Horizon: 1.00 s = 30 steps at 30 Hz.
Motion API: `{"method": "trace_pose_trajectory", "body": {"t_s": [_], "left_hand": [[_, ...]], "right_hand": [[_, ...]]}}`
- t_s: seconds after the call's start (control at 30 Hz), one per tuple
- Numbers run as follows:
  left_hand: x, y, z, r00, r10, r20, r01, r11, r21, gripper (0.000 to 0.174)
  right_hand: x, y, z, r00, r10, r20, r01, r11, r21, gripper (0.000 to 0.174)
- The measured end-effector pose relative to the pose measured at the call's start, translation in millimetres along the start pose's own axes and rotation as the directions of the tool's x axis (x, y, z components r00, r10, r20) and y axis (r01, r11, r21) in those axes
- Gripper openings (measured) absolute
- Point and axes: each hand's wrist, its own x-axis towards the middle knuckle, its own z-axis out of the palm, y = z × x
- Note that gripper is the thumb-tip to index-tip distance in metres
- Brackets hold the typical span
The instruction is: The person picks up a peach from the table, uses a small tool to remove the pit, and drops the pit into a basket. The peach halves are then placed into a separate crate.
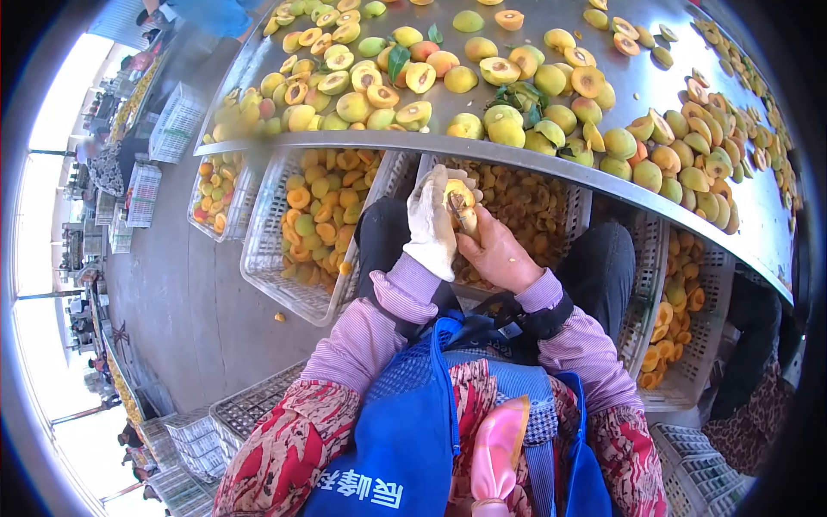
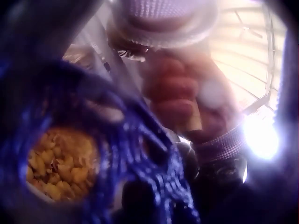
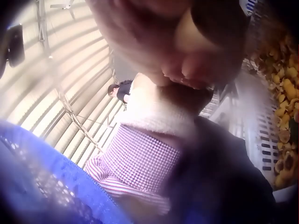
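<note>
In the head view my left hand (image 1: pixel 429 222), in a white glove, holds a cut apricot (image 1: pixel 457 191) with its brown middle facing up. The bare right hand (image 1: pixel 500 252) grips a small tool (image 1: pixel 469 222) with a pale handle, its tip right at the fruit's centre. Curled fingers (image 2: pixel 175 93) of the right hand wrap the handle (image 2: pixel 194 116) in the left wrist view. The tool's working end is too small to make out. Both hands are above a crate (image 1: pixel 579 202) of apricot pieces, in front of the table edge.
Whole and halved apricots (image 1: pixel 508 129) cover parts of the metal table (image 1: pixel 413 142). Crates of halves stand under it, on the left (image 1: pixel 258 258) and right (image 1: pixel 702 345). Stacked crates (image 1: pixel 258 405) sit on the floor behind. Another person's leg (image 1: pixel 749 327) shows at far right.
</note>
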Motion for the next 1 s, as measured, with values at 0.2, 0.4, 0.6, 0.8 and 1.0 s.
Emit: {"method": "trace_pose_trajectory", "body": {"t_s": [0.2,0.4,0.6,0.8,1.0], "left_hand": [[7.6,0.3,-5.4,0.994,-0.051,0.093,0.040,0.992,0.122,0.034],[9.0,0.7,-9.4,0.950,-0.256,0.180,0.238,0.964,0.117,0.029],[7.5,4.8,-14.6,0.903,-0.166,0.396,0.070,0.967,0.246,0.027],[6.0,-0.1,-16.5,0.853,-0.092,0.513,-0.055,0.963,0.265,0.030],[4.0,5.4,-14.7,0.808,-0.128,0.576,-0.129,0.914,0.385,0.017]], "right_hand": [[-2.4,-20.3,-21.0,0.890,0.297,0.347,-0.403,0.868,0.290,0.036],[-7.7,-9.4,-19.4,0.883,0.298,0.363,-0.401,0.881,0.252,0.030],[-7.9,-9.9,-39.8,0.748,0.302,0.591,-0.581,0.729,0.362,0.019],[-16.0,-0.3,-40.7,0.674,0.274,0.686,-0.700,0.535,0.473,0.015],[-23.5,-1.3,-42.9,0.650,0.182,0.738,-0.732,0.409,0.545,0.017]]}}
